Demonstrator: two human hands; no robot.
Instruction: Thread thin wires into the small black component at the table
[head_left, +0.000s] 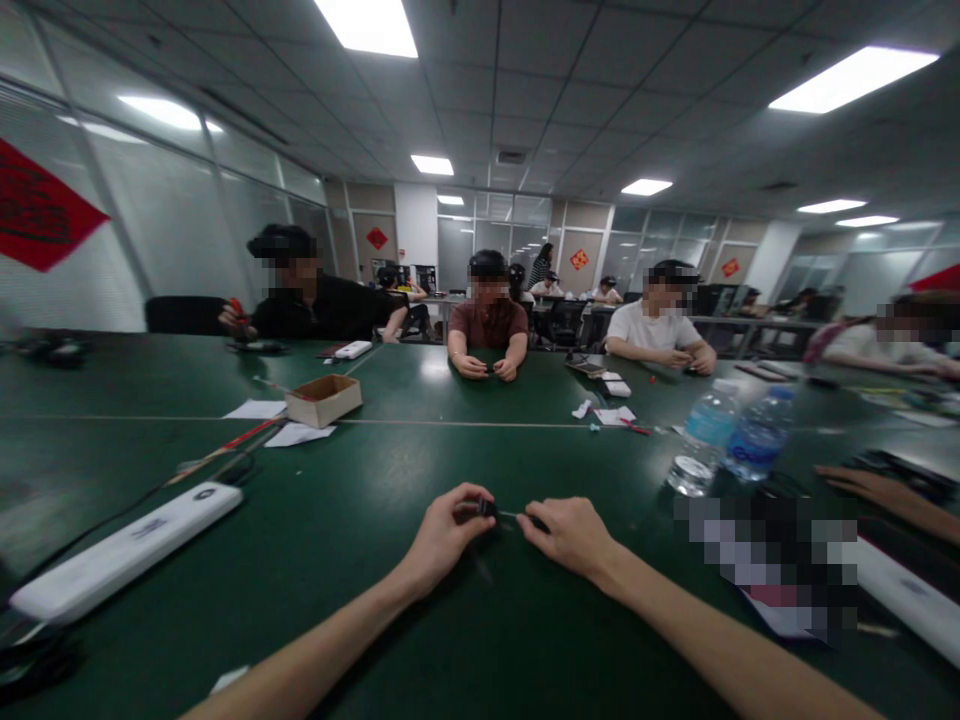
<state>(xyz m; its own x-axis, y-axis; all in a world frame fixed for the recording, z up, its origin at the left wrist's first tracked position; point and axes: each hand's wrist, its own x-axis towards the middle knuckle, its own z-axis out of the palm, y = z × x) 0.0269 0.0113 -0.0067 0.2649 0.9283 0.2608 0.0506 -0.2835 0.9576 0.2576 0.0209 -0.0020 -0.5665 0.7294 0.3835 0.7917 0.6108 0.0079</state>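
Observation:
My left hand pinches a small black part between its fingertips, just above the green table top. A thin wire runs from that part toward my right hand. Its fingertips close on the wire's dark far end, which they partly hide. Both forearms reach in from the bottom edge of the view. The exact kind of black part is too small to tell.
A long white box lies to my left, and a cardboard box stands beyond it. Two water bottles stand to my right beside a pixelated patch. A co-worker's forearm lies at right. Seated people work around the table.

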